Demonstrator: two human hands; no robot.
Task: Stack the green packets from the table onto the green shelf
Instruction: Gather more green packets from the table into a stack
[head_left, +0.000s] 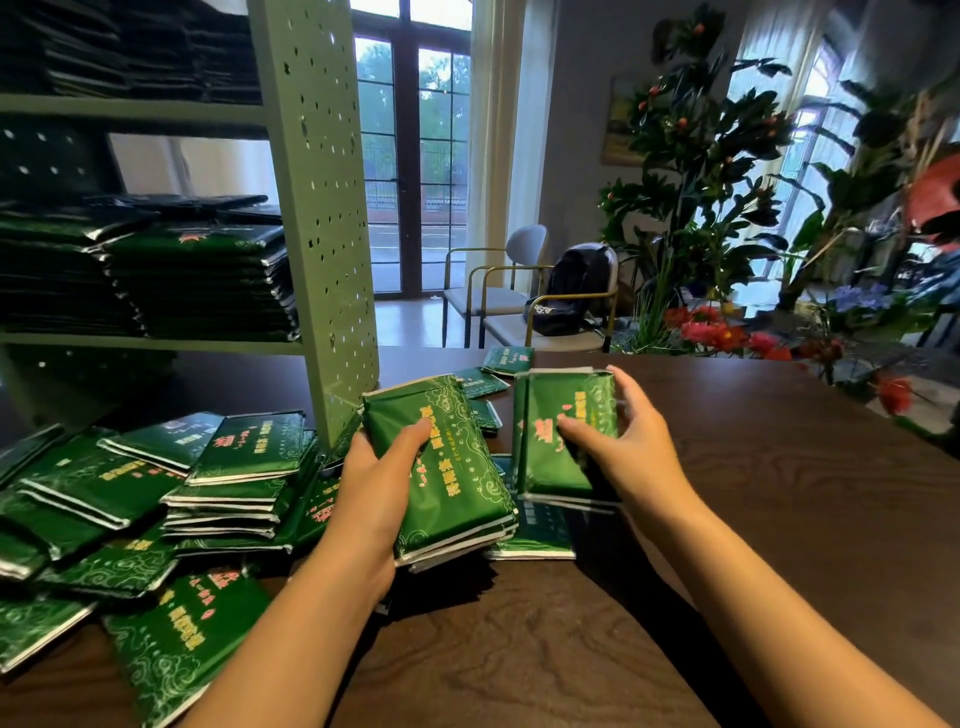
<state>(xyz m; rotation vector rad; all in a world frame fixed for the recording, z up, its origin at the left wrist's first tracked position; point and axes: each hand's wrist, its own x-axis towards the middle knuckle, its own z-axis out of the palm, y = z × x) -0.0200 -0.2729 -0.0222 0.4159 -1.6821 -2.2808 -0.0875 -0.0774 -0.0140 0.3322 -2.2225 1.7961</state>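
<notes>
My left hand grips a small stack of green packets, thumb on top, tilted above the table. My right hand holds another bundle of green packets upright on its edge, just to the right of the first stack. Many more green packets lie in loose piles on the dark wooden table at the left. The green shelf stands at the back left, its middle level carrying tall stacks of packets.
A few stray packets lie beyond my hands near the table's far edge. Chairs with a dark bag stand behind the table. Plants and flowers fill the right side, by tall windows.
</notes>
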